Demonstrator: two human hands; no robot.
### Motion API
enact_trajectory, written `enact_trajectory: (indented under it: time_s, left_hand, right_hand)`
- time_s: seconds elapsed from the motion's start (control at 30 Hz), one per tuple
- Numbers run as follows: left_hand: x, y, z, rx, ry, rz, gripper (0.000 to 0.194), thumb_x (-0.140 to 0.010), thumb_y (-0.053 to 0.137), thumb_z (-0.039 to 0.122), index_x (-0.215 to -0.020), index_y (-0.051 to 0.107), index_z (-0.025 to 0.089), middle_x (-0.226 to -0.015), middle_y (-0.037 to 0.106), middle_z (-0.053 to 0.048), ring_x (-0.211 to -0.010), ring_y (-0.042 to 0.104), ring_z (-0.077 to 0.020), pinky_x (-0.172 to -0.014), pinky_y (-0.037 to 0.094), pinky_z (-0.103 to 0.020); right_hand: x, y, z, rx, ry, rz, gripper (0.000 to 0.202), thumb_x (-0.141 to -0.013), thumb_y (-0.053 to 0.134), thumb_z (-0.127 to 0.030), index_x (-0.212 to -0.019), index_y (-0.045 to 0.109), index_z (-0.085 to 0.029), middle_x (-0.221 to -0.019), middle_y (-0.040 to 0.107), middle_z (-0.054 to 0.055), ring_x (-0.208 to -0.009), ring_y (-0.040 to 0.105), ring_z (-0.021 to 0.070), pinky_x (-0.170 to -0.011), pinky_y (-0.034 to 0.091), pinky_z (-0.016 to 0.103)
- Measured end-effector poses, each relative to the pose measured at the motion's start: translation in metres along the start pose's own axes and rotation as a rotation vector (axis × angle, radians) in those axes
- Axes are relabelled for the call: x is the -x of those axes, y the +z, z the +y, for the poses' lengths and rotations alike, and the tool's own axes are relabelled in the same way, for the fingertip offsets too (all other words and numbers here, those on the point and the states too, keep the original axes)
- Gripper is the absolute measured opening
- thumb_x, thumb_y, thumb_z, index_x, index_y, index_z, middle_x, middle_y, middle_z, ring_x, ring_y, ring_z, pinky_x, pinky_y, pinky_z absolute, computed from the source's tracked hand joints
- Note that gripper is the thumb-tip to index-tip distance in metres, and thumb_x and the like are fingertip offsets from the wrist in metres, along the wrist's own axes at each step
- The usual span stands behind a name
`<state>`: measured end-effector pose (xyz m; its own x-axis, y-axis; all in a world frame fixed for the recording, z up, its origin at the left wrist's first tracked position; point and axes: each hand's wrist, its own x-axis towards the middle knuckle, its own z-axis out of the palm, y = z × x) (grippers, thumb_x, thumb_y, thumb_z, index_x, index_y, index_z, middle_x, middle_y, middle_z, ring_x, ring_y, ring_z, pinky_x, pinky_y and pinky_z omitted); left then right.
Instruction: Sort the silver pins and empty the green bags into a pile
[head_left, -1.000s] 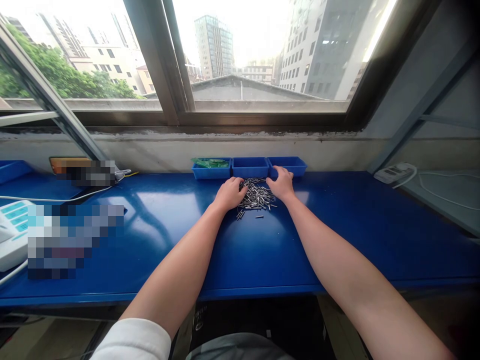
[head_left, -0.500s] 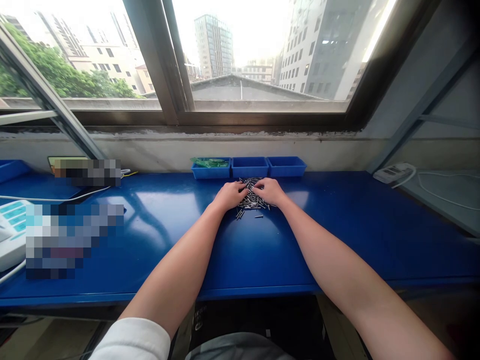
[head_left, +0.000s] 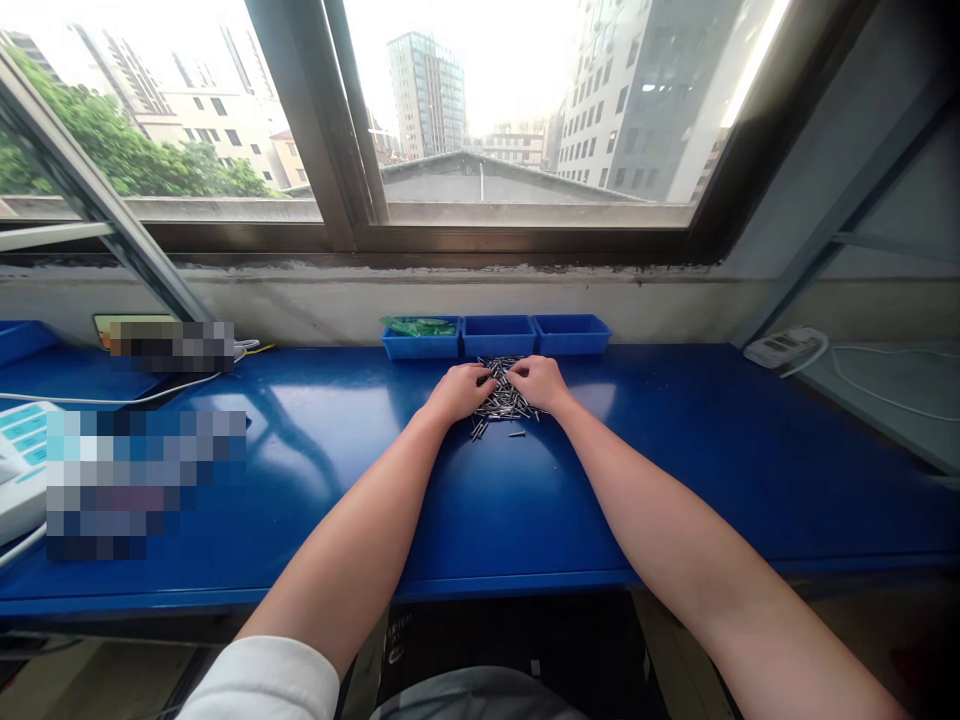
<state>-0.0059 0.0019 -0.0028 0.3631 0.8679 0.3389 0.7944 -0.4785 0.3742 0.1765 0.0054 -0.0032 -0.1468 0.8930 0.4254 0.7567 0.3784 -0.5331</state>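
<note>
Bench: my blue bench [head_left: 487,500] fills the lower frame, both forearms stretched across it.
Hands: my left hand [head_left: 459,390] and right hand [head_left: 538,381] curl over the pile, fingertips down among the pins; whether either pinches one, I cannot tell.
Pins: small metal pins [head_left: 504,400] heaped at centre frame, touching both hands. Probably light, stiff, slippery; best pinched mid-shaft.
Trays: three blue trays [head_left: 498,337] just above.

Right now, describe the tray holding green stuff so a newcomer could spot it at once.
Find the blue bench under the window; at its back edge, beyond the pile of pins, three small blue trays sit in a row. It is the left tray, the only one with green material inside.
</note>
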Motion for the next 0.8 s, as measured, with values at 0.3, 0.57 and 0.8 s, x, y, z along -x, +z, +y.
enact_trajectory:
  time_s: [0.3, 0.57, 0.8]
  left_hand:
    - [0.001, -0.007, 0.010, 0.067, 0.098, 0.174, 0.036, -0.086, 0.050, 0.036, -0.115, 0.062, 0.019, -0.113, 0.065, -0.007, -0.103, 0.059, -0.0214, -0.091, 0.046, -0.031]
    - [0.001, -0.010, 0.014, 0.071, 0.193, 0.113, 0.028, -0.090, 0.044, 0.031, -0.088, 0.069, 0.018, -0.087, 0.070, -0.006, -0.081, 0.063, -0.0176, -0.073, 0.046, -0.026]
    - [0.001, -0.012, 0.015, -0.026, 0.146, 0.123, 0.032, -0.091, 0.040, 0.029, -0.079, 0.067, 0.017, -0.081, 0.069, -0.006, -0.074, 0.060, -0.0168, -0.067, 0.043, -0.026]
  right_hand:
    - [0.003, -0.009, -0.015, -0.232, -0.103, 0.035, 0.026, -0.085, 0.052, -0.034, -0.076, 0.069, -0.018, -0.069, 0.068, 0.002, -0.064, 0.058, 0.0140, -0.060, 0.040, 0.024]
    - [0.005, -0.011, -0.021, -0.265, -0.093, 0.041, 0.032, -0.081, 0.055, -0.043, -0.065, 0.065, -0.017, -0.060, 0.062, 0.001, -0.058, 0.053, 0.0125, -0.057, 0.036, 0.024]
    - [0.005, -0.013, -0.021, -0.469, -0.081, 0.086, 0.021, -0.075, 0.059, -0.036, -0.076, 0.067, -0.017, -0.070, 0.066, 0.002, -0.065, 0.057, 0.0135, -0.062, 0.044, 0.025]
